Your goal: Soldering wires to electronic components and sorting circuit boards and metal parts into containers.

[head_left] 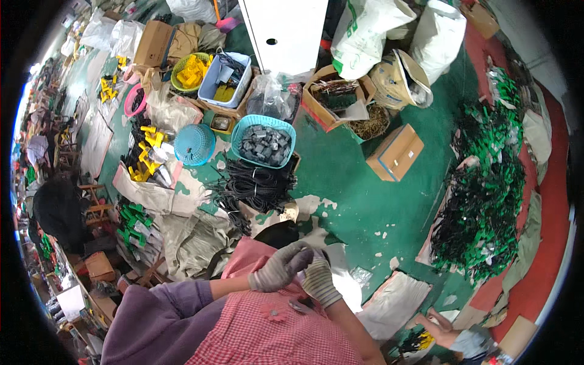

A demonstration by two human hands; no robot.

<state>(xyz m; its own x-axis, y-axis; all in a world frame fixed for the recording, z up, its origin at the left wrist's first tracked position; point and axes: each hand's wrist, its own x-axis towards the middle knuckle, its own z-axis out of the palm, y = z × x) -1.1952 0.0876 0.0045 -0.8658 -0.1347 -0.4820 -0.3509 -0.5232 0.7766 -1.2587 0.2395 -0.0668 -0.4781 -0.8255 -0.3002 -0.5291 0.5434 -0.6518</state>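
My left hand (272,271), in a pale knitted glove, is closed with its fingertips up against my right hand (320,281), which wears a striped grey glove. The two meet in front of my red checked apron (267,331). Both sets of fingers are curled; whatever they pinch is hidden or too small to name. Just below the right wrist, a small grey object (299,306) lies against the apron. Beyond my hands sits a pile of bundled black cords (258,187). Against its far side stands a light blue basket (233,143) of small dark grey blocks.
Beside the basket lies an upturned blue basket (194,145). A closed cardboard box (395,153) rests on the green floor. To the right spreads a large heap of black and green parts (480,213). Another person's hands (438,328) show at lower right, near black and yellow pieces.
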